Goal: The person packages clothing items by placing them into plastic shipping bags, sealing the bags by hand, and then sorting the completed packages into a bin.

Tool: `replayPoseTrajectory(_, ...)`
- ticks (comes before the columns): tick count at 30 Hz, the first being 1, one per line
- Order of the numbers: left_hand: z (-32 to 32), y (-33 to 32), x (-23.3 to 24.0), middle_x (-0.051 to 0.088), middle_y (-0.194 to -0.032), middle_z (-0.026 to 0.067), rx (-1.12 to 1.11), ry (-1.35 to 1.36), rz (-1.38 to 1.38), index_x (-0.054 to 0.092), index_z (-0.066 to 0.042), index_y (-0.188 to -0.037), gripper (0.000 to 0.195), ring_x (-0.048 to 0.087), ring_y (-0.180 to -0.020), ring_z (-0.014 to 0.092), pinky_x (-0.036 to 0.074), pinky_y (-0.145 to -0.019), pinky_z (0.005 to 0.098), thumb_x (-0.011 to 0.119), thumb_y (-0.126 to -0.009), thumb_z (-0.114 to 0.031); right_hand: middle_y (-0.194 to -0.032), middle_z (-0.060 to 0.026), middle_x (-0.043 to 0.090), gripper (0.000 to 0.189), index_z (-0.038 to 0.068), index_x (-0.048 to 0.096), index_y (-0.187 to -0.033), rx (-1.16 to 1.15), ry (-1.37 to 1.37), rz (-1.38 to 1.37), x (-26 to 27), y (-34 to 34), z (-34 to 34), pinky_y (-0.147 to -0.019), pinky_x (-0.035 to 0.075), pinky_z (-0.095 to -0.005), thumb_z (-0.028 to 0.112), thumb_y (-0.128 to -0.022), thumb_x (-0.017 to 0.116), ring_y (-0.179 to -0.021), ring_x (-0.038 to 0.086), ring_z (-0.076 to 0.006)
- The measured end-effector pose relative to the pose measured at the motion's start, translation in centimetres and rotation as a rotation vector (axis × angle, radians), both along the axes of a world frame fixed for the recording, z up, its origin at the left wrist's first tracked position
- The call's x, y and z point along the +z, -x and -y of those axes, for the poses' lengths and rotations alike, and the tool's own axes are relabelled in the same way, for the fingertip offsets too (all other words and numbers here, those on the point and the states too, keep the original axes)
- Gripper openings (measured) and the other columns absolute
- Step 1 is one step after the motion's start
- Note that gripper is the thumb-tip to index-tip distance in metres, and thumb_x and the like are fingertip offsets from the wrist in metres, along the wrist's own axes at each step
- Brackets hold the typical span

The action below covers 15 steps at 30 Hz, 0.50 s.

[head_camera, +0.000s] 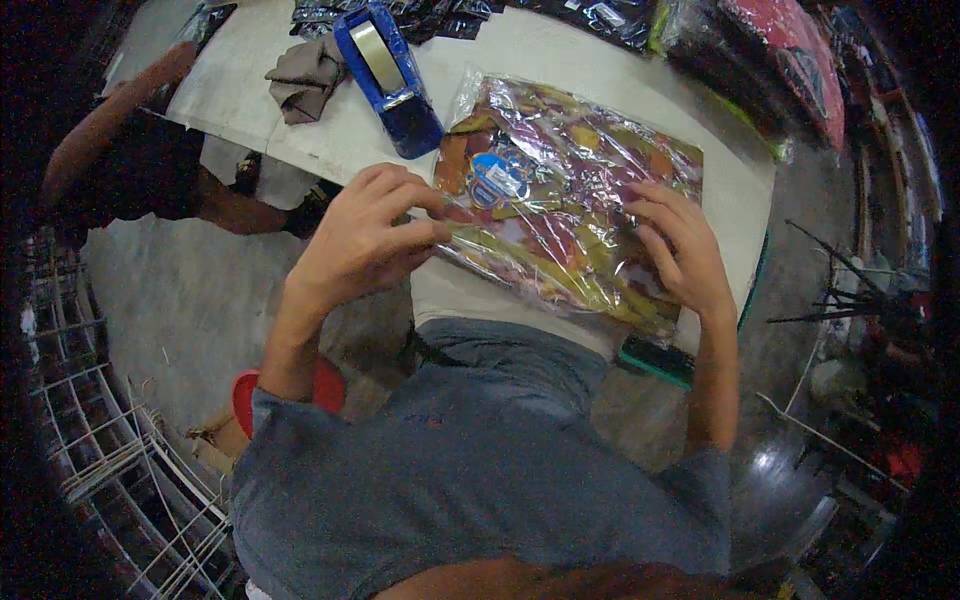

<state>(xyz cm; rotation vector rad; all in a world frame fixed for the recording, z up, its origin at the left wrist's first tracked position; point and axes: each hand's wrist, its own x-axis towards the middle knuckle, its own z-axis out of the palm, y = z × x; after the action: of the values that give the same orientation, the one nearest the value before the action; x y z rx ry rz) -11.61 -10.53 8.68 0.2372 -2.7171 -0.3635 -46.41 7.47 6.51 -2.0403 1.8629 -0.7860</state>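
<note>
A clear plastic bag lies flat on the white tabletop. Folded cloth with a multicoloured pattern in olive, mauve and orange shows through it, and a blue round tag with a white label sits at its left side. My left hand is at the bag's left edge, thumb and forefinger close together; whether they pinch the plastic cannot be told. On the right part of the bag, my right hand lies with its fingers apart and bent, holding nothing.
Beyond the bag stands a blue tape dispenser with a roll of tape, beside a crumpled grey-brown cloth. Black plastic packages line the far edge. A wrapped red-and-black bundle is at the right. Another person's arm reaches in from the left.
</note>
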Motion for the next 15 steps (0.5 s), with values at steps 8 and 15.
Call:
replayPoseTrajectory(8,-0.1,4.2,-1.1,0.065,-0.110,0.0027,-0.068,0.069,-0.084,0.067,-0.014,-0.095,0.024,0.061,-0.112,0.027,0.047,-0.105,0.0509,0.076,-0.073,-0.013,-0.132,-0.0140,0.065,0.032,0.006,0.065,-0.126,-0.306,-0.041,-0.243,-2.3,1.2,-3.0,-0.104,0.047,-0.0423,0.012,-0.095,0.064,-0.123,0.060,-0.0340)
replayPoseTrajectory(15,5.8,8.0,-4.5,0.063,-0.120,0.0041,0.120,0.420,-0.063,0.066,-0.014,-0.101,0.021,0.055,-0.126,0.028,0.039,-0.114,0.0496,0.064,-0.081,-0.010,-0.126,-0.0168,0.067,0.028,0.005,0.065,-0.125,-0.504,-0.231,0.050,1.2,-0.3,-6.6,-0.100,0.049,-0.0406,0.013,-0.098,0.062,-0.116,0.064,-0.0353)
